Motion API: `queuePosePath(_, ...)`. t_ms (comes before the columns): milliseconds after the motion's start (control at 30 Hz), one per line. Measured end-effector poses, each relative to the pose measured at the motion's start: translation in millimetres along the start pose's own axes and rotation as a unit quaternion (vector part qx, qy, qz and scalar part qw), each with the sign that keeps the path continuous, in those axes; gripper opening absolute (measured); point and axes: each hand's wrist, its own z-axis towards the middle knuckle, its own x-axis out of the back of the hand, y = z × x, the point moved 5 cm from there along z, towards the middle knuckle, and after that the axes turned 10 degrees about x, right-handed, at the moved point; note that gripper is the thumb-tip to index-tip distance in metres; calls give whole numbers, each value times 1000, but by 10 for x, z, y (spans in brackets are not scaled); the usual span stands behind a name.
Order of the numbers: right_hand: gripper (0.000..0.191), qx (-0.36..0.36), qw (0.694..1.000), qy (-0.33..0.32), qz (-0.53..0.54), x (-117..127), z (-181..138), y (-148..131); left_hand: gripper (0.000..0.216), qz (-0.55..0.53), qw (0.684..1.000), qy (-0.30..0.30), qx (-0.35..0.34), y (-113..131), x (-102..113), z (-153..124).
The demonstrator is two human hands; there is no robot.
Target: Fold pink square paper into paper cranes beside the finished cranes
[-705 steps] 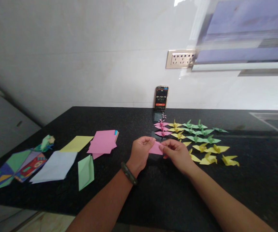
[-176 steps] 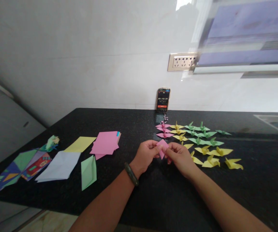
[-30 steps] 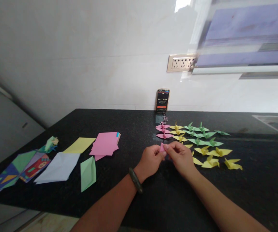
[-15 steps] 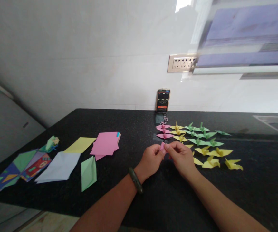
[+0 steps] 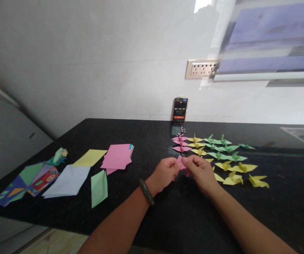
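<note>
Over the middle of the speckled black stone bench, a small, partly folded pink paper piece is pinched between both hands' fingertips. The left hand and right hand curl inward, knuckles up, meeting thumb to thumb. Crisp paper cranes in pink, yellow and green sit in rows just behind, toward the bench's back edge.

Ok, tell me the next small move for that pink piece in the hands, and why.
Probably pinch and run the crease flat. Both hands, left hand and right hand, hold the small pink paper just above the black counter, folded to a narrow point and not yet shaped like the finished pink cranes lined up behind it.
</note>
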Motion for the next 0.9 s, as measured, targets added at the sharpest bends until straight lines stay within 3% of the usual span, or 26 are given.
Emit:
queuePosePath(133,26,9,996,-10,88,-1,10,14,32,-136,980,-136,47,-54,-126,-20)
queuePosePath(233,28,12,995,-53,87,-37,-4,4,32,-183,967,-159,73,-96,-154,-22)
queuePosePath(333,26,30,994,-80,63,-59,-14,-40,31,-198,964,-156,82,-104,-154,-16)
queuePosePath(533,21,76,992,-66,79,-55,-6,-144,22,-188,970,-129,89,-82,-140,-14)
queuePosePath(700,24,45,993,-46,104,-43,1,-85,28,-140,983,-55,108,-99,-113,-2)
queuePosePath(800,26,16,996,1,92,12,17,-9,37,-153,984,-7,86,-88,-62,11)
queuePosePath(900,26,-2,996,35,82,48,28,43,45,-178,982,1,55,-62,-33,12)
